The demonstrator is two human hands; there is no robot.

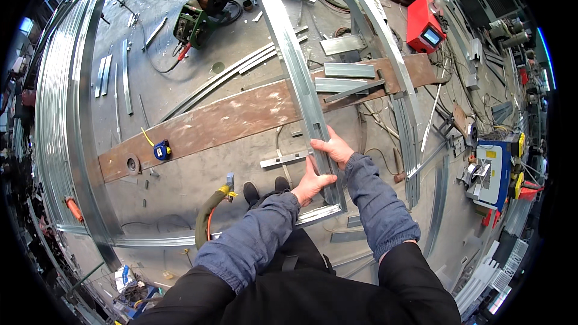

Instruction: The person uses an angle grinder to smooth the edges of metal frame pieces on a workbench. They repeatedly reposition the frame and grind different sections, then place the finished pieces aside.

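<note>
A long galvanized steel channel (pixel 283 36) runs from the far edge down to the front of me, with slots in its face. My right hand (pixel 336 148) grips it from the right, its thumb laid across the channel. Slightly nearer, my left hand (pixel 309 185) clasps the same channel from the left, thumb reaching over it. The undersides of the fingers are partly hidden. Just below the hands, the channel's near end meets a steel cross rail (pixel 162 241) at a corner. A short light metal strip (pixel 280 160) lies on the floor left of my hands.
A brown plank-like board (pixel 223 121) crosses under the channel, bearing a blue tape measure (pixel 162 150). A thick sleeved hose (pixel 206 212) rises over the cross rail. Farther off stand a green wire feeder (pixel 192 23) and red machines (pixel 426 23). Stacked profiles (pixel 55 102) line the left.
</note>
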